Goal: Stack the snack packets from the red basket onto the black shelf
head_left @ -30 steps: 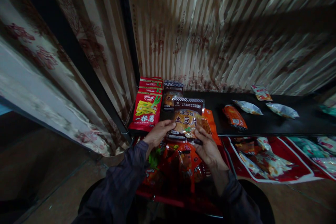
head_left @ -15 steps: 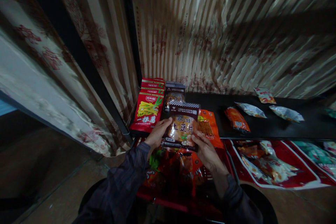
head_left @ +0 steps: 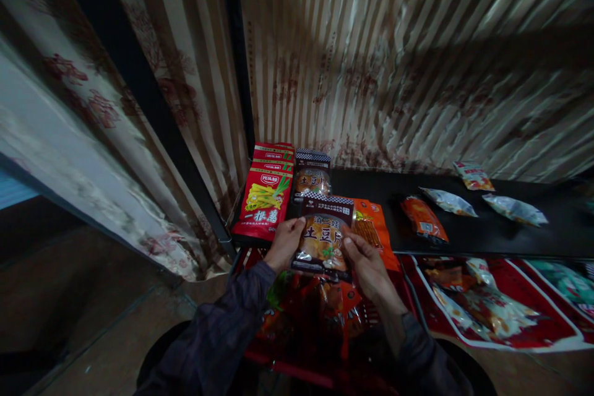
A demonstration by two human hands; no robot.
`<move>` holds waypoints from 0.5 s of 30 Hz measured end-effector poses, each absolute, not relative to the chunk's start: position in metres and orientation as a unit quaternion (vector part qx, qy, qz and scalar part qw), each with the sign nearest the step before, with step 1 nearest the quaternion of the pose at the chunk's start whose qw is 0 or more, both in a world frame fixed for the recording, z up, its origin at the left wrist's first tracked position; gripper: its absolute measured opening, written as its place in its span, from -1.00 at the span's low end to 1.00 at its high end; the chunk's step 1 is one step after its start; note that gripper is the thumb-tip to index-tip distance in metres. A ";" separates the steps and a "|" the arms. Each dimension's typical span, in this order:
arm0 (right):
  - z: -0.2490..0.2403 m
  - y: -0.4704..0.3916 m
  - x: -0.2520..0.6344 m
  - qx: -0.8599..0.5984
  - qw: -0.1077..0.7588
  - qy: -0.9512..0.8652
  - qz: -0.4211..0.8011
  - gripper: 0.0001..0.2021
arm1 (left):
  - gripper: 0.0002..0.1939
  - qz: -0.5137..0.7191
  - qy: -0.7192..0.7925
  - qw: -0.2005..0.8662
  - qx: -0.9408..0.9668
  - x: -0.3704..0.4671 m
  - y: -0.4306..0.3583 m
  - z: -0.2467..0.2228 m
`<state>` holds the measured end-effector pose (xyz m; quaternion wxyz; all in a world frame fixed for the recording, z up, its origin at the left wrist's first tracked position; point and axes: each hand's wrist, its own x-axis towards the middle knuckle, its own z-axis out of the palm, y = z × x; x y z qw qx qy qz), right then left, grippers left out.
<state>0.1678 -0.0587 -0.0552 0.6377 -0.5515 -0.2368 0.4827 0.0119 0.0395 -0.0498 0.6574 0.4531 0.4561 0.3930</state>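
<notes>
Head view: holding one dark potato-slice packet (head_left: 322,247) at two sides, pinching its nine-o'clock edge in the fingers of the left hand (head_left: 284,244) and its three-o'clock edge in those of the right hand (head_left: 371,267); favouring neither hand as nearer. Running the packet's long axis roughly from twelve to six o'clock, facing the print toward the camera, and showing it at the near edge of the black surface (head_left: 366,181).

Counting outward from the held packet: one visible matching packet (head_left: 312,179) at twelve; at least three overlapping red packets (head_left: 263,198) at ten; one flat orange packet (head_left: 383,226), partly covered, between two and three; farther out that way, one plump orange packet (head_left: 421,218), two silvery packets (head_left: 448,202) and one red-and-white packet (head_left: 473,177). Finding the basket packets (head_left: 331,304) at six too dark for counting.
</notes>
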 end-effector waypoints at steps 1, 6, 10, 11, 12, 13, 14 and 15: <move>-0.055 -0.058 0.167 -0.553 0.635 -0.234 0.486 -0.56 | -0.57 0.399 0.462 0.648 0.456 0.011 0.042 -0.051; -0.052 -0.053 0.160 -0.565 0.610 -0.238 0.501 -0.51 | -0.59 0.402 0.473 0.596 0.508 0.005 0.053 -0.052; -0.049 -0.036 0.164 -0.558 0.632 -0.255 0.474 -0.57 | -0.66 0.417 0.431 0.602 0.527 0.002 0.055 -0.045; -0.048 -0.030 0.167 -0.556 0.636 -0.259 0.468 -0.58 | -0.60 0.417 0.423 0.606 0.529 0.001 0.056 -0.043; -0.047 -0.022 0.170 -0.555 0.640 -0.261 0.463 -0.60 | -0.50 0.414 0.419 0.605 0.536 0.000 0.056 -0.042; -0.047 -0.014 0.173 -0.556 0.642 -0.261 0.459 -0.61 | -0.40 0.407 0.417 0.599 0.549 0.000 0.056 -0.041; -0.047 -0.006 0.177 -0.558 0.643 -0.261 0.455 -0.63 | -0.32 0.399 0.416 0.587 0.568 -0.001 0.056 -0.041; -0.047 0.003 0.180 -0.563 0.645 -0.259 0.446 -0.67 | -0.26 0.390 0.413 0.572 0.592 -0.001 0.057 -0.041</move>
